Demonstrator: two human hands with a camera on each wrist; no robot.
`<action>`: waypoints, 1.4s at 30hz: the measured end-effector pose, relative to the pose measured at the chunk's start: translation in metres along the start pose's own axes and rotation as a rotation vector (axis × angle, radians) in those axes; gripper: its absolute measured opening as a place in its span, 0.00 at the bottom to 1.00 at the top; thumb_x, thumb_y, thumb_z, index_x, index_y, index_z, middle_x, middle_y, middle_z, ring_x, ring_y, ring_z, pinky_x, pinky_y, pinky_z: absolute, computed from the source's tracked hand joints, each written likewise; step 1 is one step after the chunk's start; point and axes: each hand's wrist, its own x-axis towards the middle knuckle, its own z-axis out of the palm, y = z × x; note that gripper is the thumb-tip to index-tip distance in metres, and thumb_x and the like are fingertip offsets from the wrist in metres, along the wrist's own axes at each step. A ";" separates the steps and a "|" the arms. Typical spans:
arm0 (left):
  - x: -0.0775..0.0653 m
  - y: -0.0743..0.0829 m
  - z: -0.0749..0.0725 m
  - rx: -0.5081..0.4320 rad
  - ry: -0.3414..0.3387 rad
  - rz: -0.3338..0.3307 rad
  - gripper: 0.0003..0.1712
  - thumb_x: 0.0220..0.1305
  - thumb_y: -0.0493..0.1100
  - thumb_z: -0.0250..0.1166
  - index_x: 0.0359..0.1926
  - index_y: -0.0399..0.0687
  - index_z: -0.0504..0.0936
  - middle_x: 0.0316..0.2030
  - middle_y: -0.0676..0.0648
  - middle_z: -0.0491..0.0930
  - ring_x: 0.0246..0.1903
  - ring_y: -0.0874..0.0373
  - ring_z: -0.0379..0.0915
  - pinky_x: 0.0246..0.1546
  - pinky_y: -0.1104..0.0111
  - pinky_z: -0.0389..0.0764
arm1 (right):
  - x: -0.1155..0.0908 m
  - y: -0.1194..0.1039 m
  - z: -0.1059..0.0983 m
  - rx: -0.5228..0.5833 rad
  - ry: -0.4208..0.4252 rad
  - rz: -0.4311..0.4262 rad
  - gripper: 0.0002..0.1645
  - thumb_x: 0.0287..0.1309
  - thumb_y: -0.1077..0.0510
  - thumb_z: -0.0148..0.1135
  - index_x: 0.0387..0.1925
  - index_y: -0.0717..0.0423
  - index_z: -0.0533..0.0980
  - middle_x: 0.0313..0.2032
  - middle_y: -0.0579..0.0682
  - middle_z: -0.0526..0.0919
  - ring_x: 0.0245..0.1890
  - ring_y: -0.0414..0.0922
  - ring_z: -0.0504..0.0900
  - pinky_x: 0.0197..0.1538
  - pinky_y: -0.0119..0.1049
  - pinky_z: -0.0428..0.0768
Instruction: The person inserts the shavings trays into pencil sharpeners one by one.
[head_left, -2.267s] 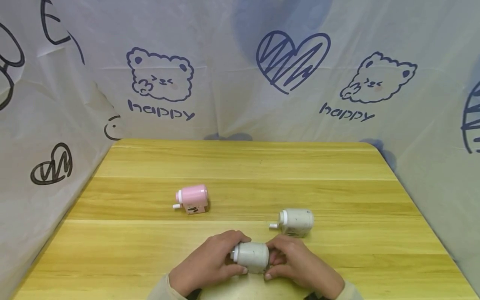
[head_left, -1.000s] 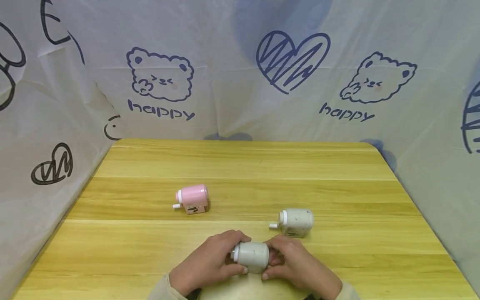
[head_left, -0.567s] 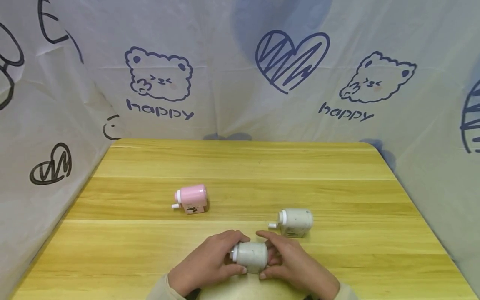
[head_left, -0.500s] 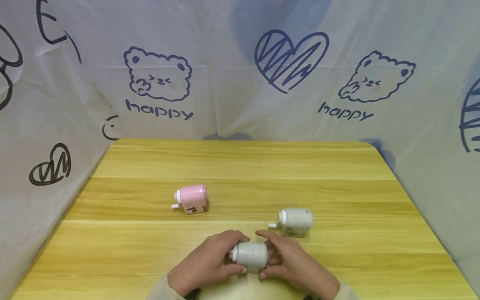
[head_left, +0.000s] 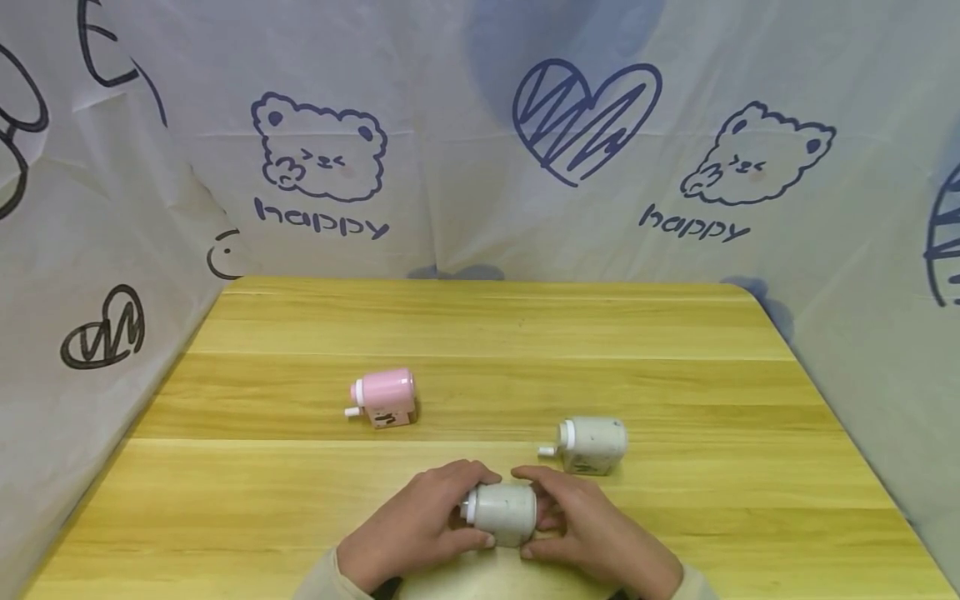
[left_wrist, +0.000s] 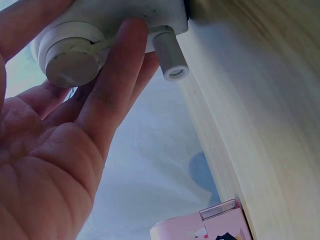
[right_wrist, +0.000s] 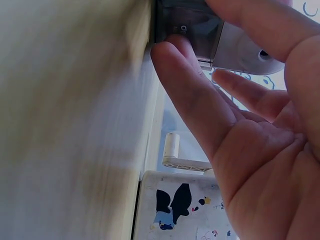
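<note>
A grey-white hand-crank pencil sharpener [head_left: 506, 510] stands at the front of the table between both hands, crank side to the left. My left hand [head_left: 429, 518] grips its crank end, thumb on the near side and fingers round the far side. In the left wrist view the crank handle [left_wrist: 170, 56] hangs beside a finger, near the round white knob [left_wrist: 72, 65]. My right hand [head_left: 581, 521] is at the other end, its fingertips touching the dark see-through drawer [right_wrist: 202, 37] and its index finger raised. The sharpener's lower part is partly hidden.
A second grey-white sharpener [head_left: 594, 444] stands just beyond the right hand. Farther back on the left is a pink sharpener [head_left: 388, 398] with a white crank. The wooden table [head_left: 480, 325] meets a white cloth [head_left: 450, 167] with drawn bears and hearts.
My right hand has shifted slightly left toward the sharpener's end, and its index finger has lifted off the far corner. My left hand and all the sharpeners stay in place.
</note>
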 end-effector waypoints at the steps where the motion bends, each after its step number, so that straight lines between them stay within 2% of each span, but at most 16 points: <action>1: 0.000 0.000 0.000 0.001 0.001 0.001 0.26 0.55 0.53 0.69 0.54 0.57 0.72 0.44 0.60 0.74 0.36 0.68 0.69 0.38 0.73 0.73 | 0.000 0.000 0.000 -0.001 -0.001 0.000 0.45 0.48 0.47 0.72 0.65 0.55 0.63 0.47 0.49 0.77 0.42 0.38 0.79 0.43 0.32 0.79; 21: 0.000 -0.001 0.000 -0.009 -0.010 -0.008 0.25 0.56 0.53 0.69 0.54 0.59 0.71 0.43 0.60 0.74 0.36 0.68 0.69 0.36 0.74 0.73 | 0.001 -0.001 0.001 -0.047 -0.010 -0.017 0.42 0.51 0.46 0.70 0.65 0.53 0.63 0.51 0.51 0.76 0.43 0.38 0.79 0.43 0.31 0.78; 35: 0.001 0.000 0.003 -0.010 0.008 -0.005 0.26 0.56 0.53 0.69 0.54 0.57 0.71 0.44 0.59 0.74 0.37 0.67 0.69 0.38 0.73 0.73 | 0.001 -0.002 -0.001 -0.048 -0.025 -0.001 0.43 0.51 0.45 0.69 0.65 0.52 0.63 0.54 0.52 0.75 0.44 0.39 0.80 0.43 0.31 0.78; 38: 0.001 0.000 0.005 -0.016 0.019 -0.012 0.27 0.57 0.52 0.69 0.55 0.57 0.70 0.47 0.58 0.74 0.38 0.67 0.70 0.39 0.72 0.73 | 0.001 -0.001 0.000 -0.076 -0.007 -0.026 0.41 0.53 0.45 0.68 0.65 0.52 0.63 0.54 0.51 0.76 0.44 0.38 0.80 0.43 0.32 0.78; 42: 0.001 0.000 0.007 0.001 0.048 -0.038 0.27 0.59 0.51 0.67 0.57 0.53 0.69 0.48 0.55 0.74 0.39 0.66 0.70 0.40 0.71 0.74 | 0.002 0.000 0.001 -0.166 0.037 -0.049 0.41 0.55 0.45 0.66 0.67 0.50 0.61 0.56 0.49 0.75 0.47 0.39 0.78 0.48 0.35 0.77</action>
